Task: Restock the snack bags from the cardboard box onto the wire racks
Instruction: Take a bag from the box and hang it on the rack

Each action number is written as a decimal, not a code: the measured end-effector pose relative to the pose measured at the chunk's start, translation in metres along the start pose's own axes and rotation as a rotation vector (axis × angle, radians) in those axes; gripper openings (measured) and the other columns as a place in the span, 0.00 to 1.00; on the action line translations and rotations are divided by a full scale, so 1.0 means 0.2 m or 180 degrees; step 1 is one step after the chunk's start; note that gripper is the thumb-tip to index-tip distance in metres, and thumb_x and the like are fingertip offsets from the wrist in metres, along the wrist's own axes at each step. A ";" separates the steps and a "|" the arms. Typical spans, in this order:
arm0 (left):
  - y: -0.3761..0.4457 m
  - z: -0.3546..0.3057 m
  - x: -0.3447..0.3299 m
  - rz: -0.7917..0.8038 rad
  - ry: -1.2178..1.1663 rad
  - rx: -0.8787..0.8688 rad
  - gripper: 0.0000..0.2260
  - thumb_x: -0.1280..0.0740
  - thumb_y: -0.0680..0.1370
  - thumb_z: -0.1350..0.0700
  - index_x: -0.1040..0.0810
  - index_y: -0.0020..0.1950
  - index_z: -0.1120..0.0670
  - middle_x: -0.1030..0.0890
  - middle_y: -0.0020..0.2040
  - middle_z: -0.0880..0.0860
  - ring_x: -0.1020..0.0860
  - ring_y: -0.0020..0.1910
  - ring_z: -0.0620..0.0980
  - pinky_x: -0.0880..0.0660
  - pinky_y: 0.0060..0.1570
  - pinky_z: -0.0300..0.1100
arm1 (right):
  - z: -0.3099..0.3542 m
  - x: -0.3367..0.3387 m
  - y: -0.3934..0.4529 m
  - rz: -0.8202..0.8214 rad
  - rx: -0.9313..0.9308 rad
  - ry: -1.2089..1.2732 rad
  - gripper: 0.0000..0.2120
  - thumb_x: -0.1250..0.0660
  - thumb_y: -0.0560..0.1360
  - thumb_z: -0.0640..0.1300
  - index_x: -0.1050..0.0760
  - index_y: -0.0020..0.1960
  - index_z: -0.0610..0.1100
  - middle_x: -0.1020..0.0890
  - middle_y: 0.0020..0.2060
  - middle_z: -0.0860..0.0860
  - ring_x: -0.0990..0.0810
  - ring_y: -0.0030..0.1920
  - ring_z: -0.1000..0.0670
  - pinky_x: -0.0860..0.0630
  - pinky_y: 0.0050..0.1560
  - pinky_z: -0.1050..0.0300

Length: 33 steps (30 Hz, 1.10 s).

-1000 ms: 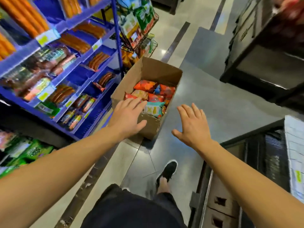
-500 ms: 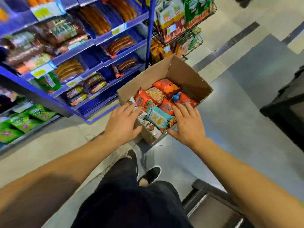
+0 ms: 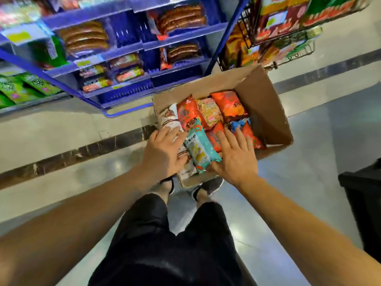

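Here the snack bags (image 3: 208, 118) lie packed in the cardboard box (image 3: 266, 104) on the floor below the wire racks (image 3: 288, 27). My left hand (image 3: 165, 153) and right hand (image 3: 237, 159) rest flat-fingered among them, flanking a teal bag (image 3: 199, 147), probably to gather it.

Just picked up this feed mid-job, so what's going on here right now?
A person is bent over an open cardboard box of snack bags on the shop floor. The left hand rests on a brown-and-white bag at the box's near-left corner; the right hand lies flat beside the teal bag, fingers over the orange bags. Nothing is lifted yet. The wire rack stands just behind the box, already holding bags.
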<state>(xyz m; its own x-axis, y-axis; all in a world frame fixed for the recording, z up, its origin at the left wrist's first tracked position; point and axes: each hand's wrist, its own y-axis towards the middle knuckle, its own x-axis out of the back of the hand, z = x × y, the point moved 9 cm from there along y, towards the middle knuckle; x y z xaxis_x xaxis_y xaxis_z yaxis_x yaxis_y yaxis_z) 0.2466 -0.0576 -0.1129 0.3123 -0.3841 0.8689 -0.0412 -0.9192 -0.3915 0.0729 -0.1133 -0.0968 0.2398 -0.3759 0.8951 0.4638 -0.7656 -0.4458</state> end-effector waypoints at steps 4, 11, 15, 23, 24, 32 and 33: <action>0.17 0.00 -0.24 0.0159 -0.0034 0.0219 0.31 0.32 0.76 0.42 0.33 0.76 0.52 0.33 0.76 0.58 0.32 0.72 0.62 0.33 0.68 0.61 | -0.08 -0.25 0.21 0.0311 0.0151 0.0117 0.44 0.34 0.75 0.65 0.49 0.82 0.48 0.45 0.81 0.47 0.53 0.81 0.40 0.55 0.79 0.40; 0.43 0.00 -0.76 0.0376 -0.0307 0.0827 0.33 0.40 0.75 0.40 0.36 0.78 0.51 0.34 0.77 0.56 0.35 0.74 0.62 0.34 0.69 0.60 | -0.23 -0.83 0.51 0.0933 0.0395 0.0400 0.47 0.34 0.75 0.64 0.56 0.82 0.49 0.51 0.82 0.48 0.56 0.81 0.40 0.53 0.79 0.42; 0.56 0.02 -1.04 0.0505 -0.0404 0.1040 0.33 0.40 0.77 0.40 0.39 0.80 0.52 0.38 0.79 0.57 0.40 0.76 0.62 0.37 0.72 0.60 | -0.27 -1.17 0.67 0.1121 0.0396 0.0628 0.48 0.31 0.73 0.64 0.54 0.82 0.49 0.49 0.81 0.48 0.52 0.80 0.41 0.50 0.79 0.43; 0.72 0.14 -1.42 0.0621 -0.0583 0.1425 0.33 0.40 0.80 0.41 0.47 0.82 0.49 0.46 0.82 0.54 0.48 0.79 0.59 0.47 0.77 0.54 | -0.16 -1.70 0.91 0.1459 0.0227 0.1272 0.50 0.30 0.74 0.62 0.60 0.82 0.54 0.55 0.81 0.50 0.47 0.78 0.38 0.40 0.76 0.42; 0.72 0.15 -1.44 0.0628 -0.0607 0.1456 0.33 0.39 0.80 0.41 0.47 0.82 0.50 0.45 0.81 0.54 0.47 0.79 0.59 0.46 0.77 0.54 | -0.15 -1.72 0.92 0.1438 0.0218 0.1342 0.50 0.30 0.74 0.61 0.60 0.82 0.53 0.55 0.81 0.50 0.46 0.78 0.38 0.38 0.74 0.42; 0.80 0.13 -1.42 0.0395 -0.1501 0.1620 0.35 0.38 0.80 0.39 0.46 0.82 0.52 0.41 0.81 0.55 0.43 0.79 0.55 0.44 0.77 0.50 | -0.40 -1.44 0.86 0.0585 0.0056 0.2758 0.49 0.20 0.67 0.45 0.44 0.80 0.47 0.38 0.76 0.49 0.41 0.77 0.50 0.39 0.76 0.54; 0.82 0.11 -1.41 0.0342 -0.1946 0.1706 0.36 0.36 0.79 0.39 0.46 0.82 0.50 0.41 0.81 0.52 0.42 0.79 0.53 0.42 0.76 0.48 | -0.45 -1.38 0.84 0.0450 0.0034 0.2977 0.49 0.19 0.66 0.44 0.43 0.79 0.47 0.36 0.75 0.50 0.39 0.76 0.51 0.37 0.76 0.54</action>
<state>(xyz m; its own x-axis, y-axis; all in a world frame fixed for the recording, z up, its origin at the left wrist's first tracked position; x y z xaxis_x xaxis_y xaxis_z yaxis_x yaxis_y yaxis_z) 0.1729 -0.0992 -0.4285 0.8010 -0.2105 0.5604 0.3103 -0.6545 -0.6894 0.0075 -0.1860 -0.4178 -0.4846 -0.7345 0.4751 0.4916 -0.6779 -0.5466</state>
